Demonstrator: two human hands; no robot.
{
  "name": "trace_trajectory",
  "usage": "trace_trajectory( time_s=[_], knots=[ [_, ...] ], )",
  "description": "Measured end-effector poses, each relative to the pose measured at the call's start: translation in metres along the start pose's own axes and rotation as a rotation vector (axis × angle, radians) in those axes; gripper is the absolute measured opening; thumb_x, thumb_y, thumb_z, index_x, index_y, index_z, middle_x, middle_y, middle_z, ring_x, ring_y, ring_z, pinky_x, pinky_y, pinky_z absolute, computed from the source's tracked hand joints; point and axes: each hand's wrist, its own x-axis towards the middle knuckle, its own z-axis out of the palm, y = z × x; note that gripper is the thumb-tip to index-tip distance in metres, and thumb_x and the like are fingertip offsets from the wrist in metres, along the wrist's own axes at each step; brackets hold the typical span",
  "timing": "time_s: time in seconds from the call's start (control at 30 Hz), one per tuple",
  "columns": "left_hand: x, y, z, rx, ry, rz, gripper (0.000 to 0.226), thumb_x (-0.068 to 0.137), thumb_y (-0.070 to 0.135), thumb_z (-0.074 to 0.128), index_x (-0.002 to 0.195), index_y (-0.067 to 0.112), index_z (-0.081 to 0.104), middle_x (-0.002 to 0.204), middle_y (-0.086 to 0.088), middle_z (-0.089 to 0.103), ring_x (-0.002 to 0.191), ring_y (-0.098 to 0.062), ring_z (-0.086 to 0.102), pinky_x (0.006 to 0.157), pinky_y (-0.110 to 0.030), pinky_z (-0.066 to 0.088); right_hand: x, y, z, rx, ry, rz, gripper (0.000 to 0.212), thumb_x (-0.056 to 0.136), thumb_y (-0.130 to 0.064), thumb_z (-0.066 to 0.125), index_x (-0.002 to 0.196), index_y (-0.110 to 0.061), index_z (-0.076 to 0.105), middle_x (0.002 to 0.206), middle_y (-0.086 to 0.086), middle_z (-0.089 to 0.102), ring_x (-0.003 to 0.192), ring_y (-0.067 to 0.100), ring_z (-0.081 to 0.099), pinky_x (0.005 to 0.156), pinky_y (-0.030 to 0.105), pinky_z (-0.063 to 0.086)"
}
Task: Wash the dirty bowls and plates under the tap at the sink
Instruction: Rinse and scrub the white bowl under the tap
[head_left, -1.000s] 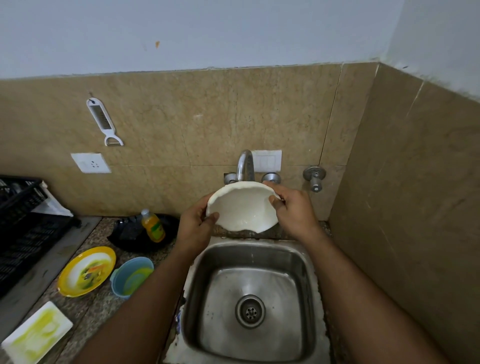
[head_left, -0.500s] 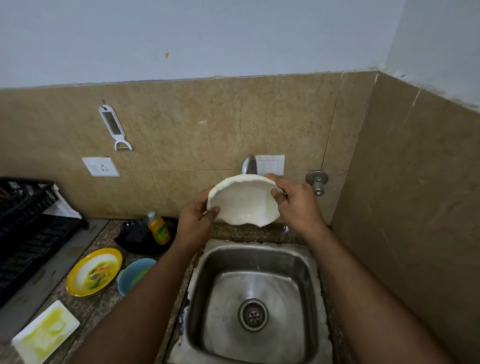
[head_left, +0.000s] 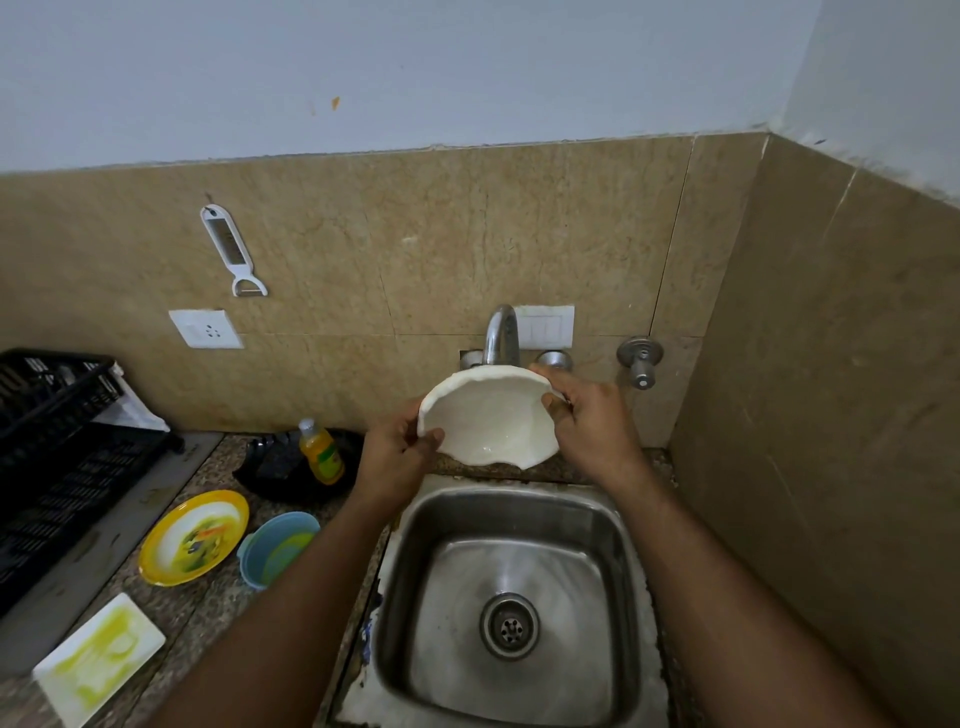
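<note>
A white scalloped bowl (head_left: 491, 421) is held tilted toward me just under the curved metal tap (head_left: 501, 332), above the back of the steel sink (head_left: 415, 571). My left hand (head_left: 397, 457) grips its left rim with the thumb inside. My right hand (head_left: 587, 415) grips the right rim the same way. The bowl's inside looks wet and white. On the counter to the left lie a yellow plate (head_left: 195, 535) with food smears, a blue bowl (head_left: 278, 548) with yellow residue, and a white rectangular plate (head_left: 98, 657) smeared yellow-green.
A yellow soap bottle (head_left: 322, 452) stands on a black tray (head_left: 280, 478) behind the dishes. A black dish rack (head_left: 52, 457) fills the far left. A wall valve (head_left: 640, 364) sits right of the tap. The tiled side wall is close on the right.
The bowl stays in both hands under the tap and has barely shifted. The view has moved slightly.
</note>
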Motion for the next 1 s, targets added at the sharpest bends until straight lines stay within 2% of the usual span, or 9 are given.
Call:
trace_trajectory(
  time_s=[0.13,0.23,0.33,0.43,0.53,0.63,0.8,0.9,1.0],
  knots=[
    [-0.019,-0.021,0.015,-0.049,-0.116,-0.321,0.03,0.102,0.005,0.058,0.131,0.008,0.06,0.095,-0.016,0.077,0.078,-0.028,0.078,0.07,-0.044,0.066,-0.012,0.018,0.017,-0.061,-0.146,0.062,0.043,0.096,-0.014,0.061,0.134,-0.034,0.066,0.112,-0.001,0.076,0.099,0.02,0.069,0.085,0.036,0.057],
    [-0.031,-0.03,0.02,-0.147,-0.053,-0.395,0.031,0.104,0.003,0.054,0.133,0.012,0.058,0.097,-0.02,0.076,0.076,-0.031,0.078,0.068,-0.042,0.065,-0.017,0.028,0.022,0.148,-0.215,0.145,0.035,0.094,-0.015,0.068,0.126,-0.029,0.073,0.113,-0.006,0.077,0.1,0.013,0.071,0.09,0.038,0.059],
    [-0.03,-0.036,0.015,-0.162,0.038,-0.39,0.029,0.104,0.003,0.053,0.132,0.01,0.059,0.097,-0.02,0.076,0.075,-0.032,0.078,0.069,-0.044,0.065,-0.022,0.027,0.013,0.618,-0.193,0.492,0.023,0.092,-0.028,0.075,0.115,-0.024,0.076,0.106,0.003,0.079,0.097,0.024,0.076,0.082,0.049,0.063],
    [-0.027,-0.038,-0.002,-0.191,0.126,-0.364,0.027,0.104,0.004,0.053,0.131,0.007,0.058,0.101,-0.021,0.075,0.077,-0.032,0.079,0.076,-0.05,0.064,-0.021,0.024,0.016,0.862,-0.324,0.885,0.043,0.097,-0.049,0.062,0.117,-0.012,0.07,0.108,0.017,0.076,0.099,0.035,0.074,0.08,0.048,0.063],
    [-0.026,-0.037,-0.009,-0.209,0.16,-0.352,0.022,0.104,0.005,0.053,0.126,0.005,0.059,0.099,-0.024,0.075,0.077,-0.032,0.079,0.076,-0.051,0.064,-0.028,0.025,0.025,0.97,-0.555,1.123,0.057,0.094,-0.044,0.066,0.123,0.005,0.065,0.099,0.023,0.074,0.084,0.031,0.072,0.068,0.041,0.063],
    [-0.027,-0.043,-0.016,-0.231,0.221,-0.346,0.02,0.105,0.005,0.053,0.123,0.003,0.06,0.096,-0.025,0.075,0.076,-0.035,0.078,0.075,-0.053,0.064,-0.036,0.016,0.049,1.085,-0.648,1.198,0.062,0.083,-0.031,0.075,0.128,0.007,0.061,0.101,0.027,0.07,0.076,0.029,0.071,0.064,0.038,0.063],
    [-0.023,-0.066,-0.03,-0.226,0.213,-0.374,0.02,0.105,0.004,0.052,0.123,0.0,0.059,0.098,-0.028,0.074,0.076,-0.036,0.078,0.073,-0.05,0.065,-0.04,0.015,0.093,1.462,-0.583,1.309,0.059,0.092,-0.022,0.066,0.138,0.012,0.051,0.113,0.031,0.066,0.075,0.029,0.074,0.063,0.038,0.066],
    [-0.016,-0.079,-0.045,-0.292,0.193,-0.378,0.022,0.105,0.003,0.053,0.125,0.0,0.061,0.102,-0.027,0.074,0.082,-0.039,0.077,0.077,-0.052,0.064,-0.034,0.002,0.114,1.693,-0.473,1.295,0.05,0.096,-0.01,0.063,0.141,0.007,0.05,0.13,0.034,0.06,0.092,0.04,0.074,0.069,0.042,0.065],
    [-0.003,-0.096,-0.079,-0.219,0.169,-0.307,0.026,0.097,-0.004,0.063,0.122,0.0,0.067,0.104,-0.016,0.076,0.096,-0.032,0.076,0.075,-0.038,0.064,-0.027,-0.023,0.143,1.788,-0.324,1.166,0.084,0.052,0.012,0.093,0.128,0.013,0.057,0.117,0.033,0.068,0.089,0.041,0.075,0.058,0.041,0.064]
  ],
)
